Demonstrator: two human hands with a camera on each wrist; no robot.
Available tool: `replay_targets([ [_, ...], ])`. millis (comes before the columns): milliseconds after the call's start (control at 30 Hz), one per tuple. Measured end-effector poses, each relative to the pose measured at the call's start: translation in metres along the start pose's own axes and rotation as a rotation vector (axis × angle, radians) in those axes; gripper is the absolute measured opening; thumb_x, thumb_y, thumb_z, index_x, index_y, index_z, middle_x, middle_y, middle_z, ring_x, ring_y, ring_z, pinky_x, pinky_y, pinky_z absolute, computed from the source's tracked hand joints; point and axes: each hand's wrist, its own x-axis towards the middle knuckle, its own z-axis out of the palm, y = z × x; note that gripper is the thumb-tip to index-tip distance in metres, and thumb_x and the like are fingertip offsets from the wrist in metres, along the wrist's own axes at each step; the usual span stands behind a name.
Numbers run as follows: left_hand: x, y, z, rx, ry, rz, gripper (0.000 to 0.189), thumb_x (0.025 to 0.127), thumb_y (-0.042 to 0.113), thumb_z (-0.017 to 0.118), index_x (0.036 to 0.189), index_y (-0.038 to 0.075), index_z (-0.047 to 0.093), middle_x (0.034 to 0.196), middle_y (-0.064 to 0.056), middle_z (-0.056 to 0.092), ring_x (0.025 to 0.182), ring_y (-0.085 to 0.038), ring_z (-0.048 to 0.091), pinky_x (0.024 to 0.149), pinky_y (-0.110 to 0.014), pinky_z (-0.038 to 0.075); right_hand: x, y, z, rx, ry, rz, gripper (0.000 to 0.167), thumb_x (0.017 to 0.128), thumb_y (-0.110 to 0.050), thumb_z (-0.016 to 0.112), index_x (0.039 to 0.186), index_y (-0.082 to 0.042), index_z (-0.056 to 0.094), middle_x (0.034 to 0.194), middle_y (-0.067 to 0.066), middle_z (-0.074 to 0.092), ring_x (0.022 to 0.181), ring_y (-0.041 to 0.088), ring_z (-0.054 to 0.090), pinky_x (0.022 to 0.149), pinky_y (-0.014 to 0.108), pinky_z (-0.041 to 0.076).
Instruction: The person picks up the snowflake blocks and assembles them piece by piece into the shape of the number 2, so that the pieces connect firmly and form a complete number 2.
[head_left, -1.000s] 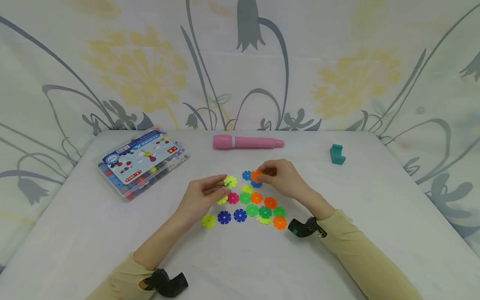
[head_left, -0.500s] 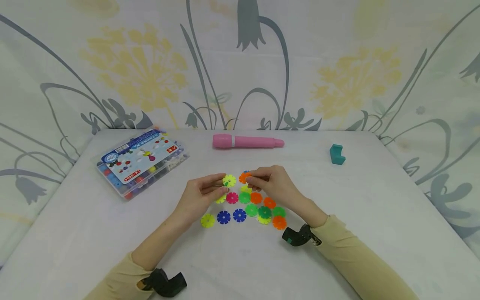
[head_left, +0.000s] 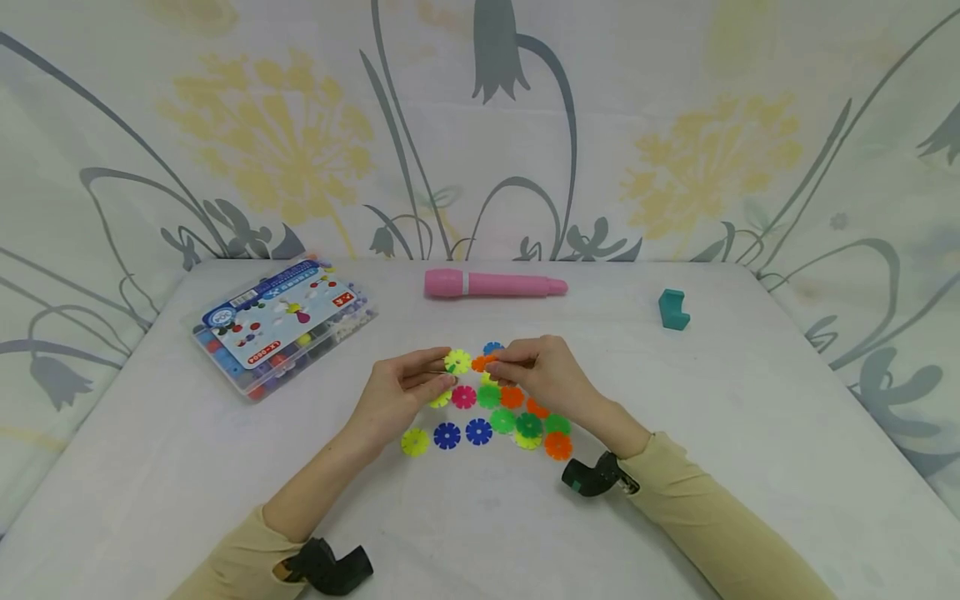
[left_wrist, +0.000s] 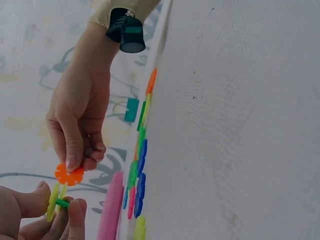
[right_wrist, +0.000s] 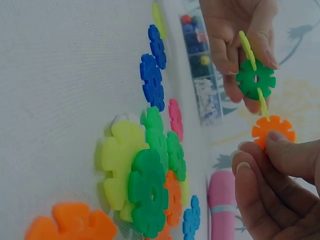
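Above the table, my left hand (head_left: 392, 398) pinches a small joined piece of notched plastic discs: a green disc (right_wrist: 247, 82) with two yellow discs (head_left: 457, 362) slotted into it. My right hand (head_left: 553, 379) pinches an orange notched disc (right_wrist: 274, 125) between thumb and fingers. In the right wrist view the orange disc's edge meets the lower yellow disc; whether their slots interlock I cannot tell. Below the hands lie loose discs in several colours, among them a pink disc (head_left: 464, 397), a dark blue disc (head_left: 479, 432) and a dark green disc (right_wrist: 148, 194) overlapping a yellow one.
A clear compartment box (head_left: 285, 327) with a printed label and coloured pieces lies at the back left. Behind the discs is a pink microphone-like stick (head_left: 497, 284). To the right stands a teal notched block (head_left: 674, 309). A flower-patterned cloth (head_left: 300, 150) hangs behind the table.
My right hand has carried the orange disc left from above the blue discs to the yellow disc, and turned it more edge-on. My left hand has hardly moved.
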Motion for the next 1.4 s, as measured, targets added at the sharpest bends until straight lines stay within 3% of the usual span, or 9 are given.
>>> replay_targets([
  [267, 0.0006, -0.0012, 0.0001, -0.009, -0.004, 0.001, 0.043, 0.095, 0.012, 0.068, 0.138, 0.009, 0.060, 0.124, -0.012, 0.069, 0.115, -0.026, 0.067, 0.101, -0.035, 0.052, -0.0006, 0.0008, 0.0001, -0.003, 0.019, 0.012, 0.015, 0.093, -0.009, 0.070, 0.101, 0.001, 0.078, 0.085, 0.014, 0.074, 0.075, 0.024, 0.068, 0.066, 0.024, 0.057],
  [533, -0.0006, -0.0010, -0.0004, -0.008, -0.028, 0.020, 0.043, 0.095, 0.010, 0.067, 0.137, 0.006, 0.060, 0.124, -0.013, 0.069, 0.115, -0.026, 0.067, 0.100, -0.034, 0.052, -0.0002, 0.0005, 0.0002, 0.019, 0.028, -0.026, 0.015, 0.092, -0.006, 0.070, 0.102, 0.003, 0.077, 0.085, 0.016, 0.074, 0.075, 0.026, 0.068, 0.070, 0.035, 0.060],
  [1400, -0.0013, -0.0021, -0.0013, 0.015, -0.052, 0.046, 0.041, 0.094, 0.006, 0.067, 0.135, 0.006, 0.062, 0.123, -0.014, 0.070, 0.116, -0.028, 0.067, 0.101, -0.038, 0.052, 0.0000, 0.0021, 0.0042, 0.070, 0.005, -0.069, 0.014, 0.090, 0.002, 0.068, 0.100, 0.008, 0.076, 0.085, 0.015, 0.072, 0.077, 0.030, 0.071, 0.073, 0.029, 0.061],
])
